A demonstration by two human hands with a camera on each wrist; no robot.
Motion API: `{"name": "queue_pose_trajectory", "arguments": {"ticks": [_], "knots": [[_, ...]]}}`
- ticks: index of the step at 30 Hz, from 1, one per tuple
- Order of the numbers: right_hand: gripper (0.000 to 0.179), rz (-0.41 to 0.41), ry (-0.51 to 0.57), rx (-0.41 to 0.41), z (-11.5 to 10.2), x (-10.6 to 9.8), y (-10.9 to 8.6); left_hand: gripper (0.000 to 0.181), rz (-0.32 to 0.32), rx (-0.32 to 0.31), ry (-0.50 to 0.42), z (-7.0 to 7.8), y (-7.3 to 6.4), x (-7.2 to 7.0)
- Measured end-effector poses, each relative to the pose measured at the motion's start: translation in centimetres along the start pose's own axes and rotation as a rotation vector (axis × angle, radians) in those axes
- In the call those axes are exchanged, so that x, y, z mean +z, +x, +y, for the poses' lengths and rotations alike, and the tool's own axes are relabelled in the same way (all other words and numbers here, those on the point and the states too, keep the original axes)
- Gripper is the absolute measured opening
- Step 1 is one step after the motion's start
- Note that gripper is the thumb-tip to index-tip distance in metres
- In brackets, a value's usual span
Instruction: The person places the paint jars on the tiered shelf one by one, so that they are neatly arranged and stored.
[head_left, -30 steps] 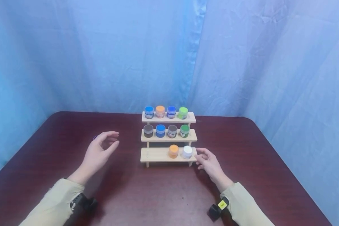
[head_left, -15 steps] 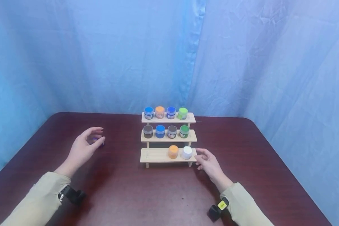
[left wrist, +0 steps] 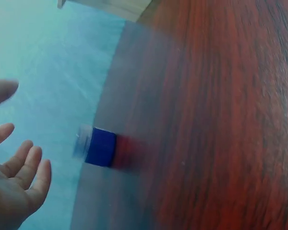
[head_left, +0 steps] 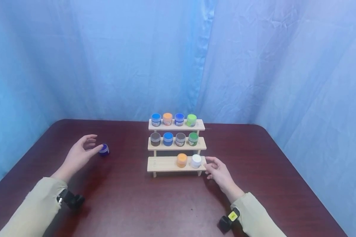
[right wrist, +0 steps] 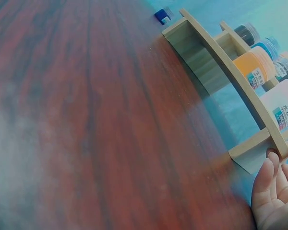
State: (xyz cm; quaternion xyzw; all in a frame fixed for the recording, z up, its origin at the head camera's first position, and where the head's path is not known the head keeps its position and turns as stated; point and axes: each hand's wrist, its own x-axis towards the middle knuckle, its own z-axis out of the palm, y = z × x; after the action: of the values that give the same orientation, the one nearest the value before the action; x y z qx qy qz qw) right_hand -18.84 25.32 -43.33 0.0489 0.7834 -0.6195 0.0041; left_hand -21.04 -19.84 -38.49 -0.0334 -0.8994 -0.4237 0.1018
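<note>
A dark blue paint jar (head_left: 104,150) stands on the table at the left. My left hand (head_left: 77,155) is beside it, thumb and fingers apart; in the left wrist view a gap shows between the fingers (left wrist: 34,160) and the jar (left wrist: 102,146). A three-tier wooden display rack (head_left: 164,164) stands mid-table. At the right end of its lowest tier, my right hand (head_left: 221,174) pinches the plank's end with thumb and fingertips. An orange paint jar (head_left: 182,160) and a white paint jar (head_left: 196,161) sit on that tier, the white one nearest that hand.
Several jars, such as a green one (head_left: 192,139), line the middle tier. Several more, such as a light green one (head_left: 191,120), line the top tier. A blue curtain (head_left: 130,65) hangs behind the dark red table (head_left: 154,204).
My left hand has moved left and slightly back past the dark blue jar, which has come into view from behind it. The right hand keeps its place at the rack's end.
</note>
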Motion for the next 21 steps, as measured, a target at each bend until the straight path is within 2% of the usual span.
{"name": "queue_pose_trajectory", "arguments": {"ticks": [3,11,21], "knots": [[0.039,-0.002,-0.001,0.001,-0.1,0.0,0.0,0.067,-0.045,-0.033,0.005,-0.5,0.2,0.2],[0.039,0.000,-0.012,0.007,-0.1,0.0,-0.1,0.072,-0.054,-0.085,-0.011,-1.5,0.9,1.0],[0.037,0.002,-0.027,0.001,-0.2,0.0,-0.2,0.075,-0.098,-0.135,-0.057,-2.2,1.8,1.9]]}}
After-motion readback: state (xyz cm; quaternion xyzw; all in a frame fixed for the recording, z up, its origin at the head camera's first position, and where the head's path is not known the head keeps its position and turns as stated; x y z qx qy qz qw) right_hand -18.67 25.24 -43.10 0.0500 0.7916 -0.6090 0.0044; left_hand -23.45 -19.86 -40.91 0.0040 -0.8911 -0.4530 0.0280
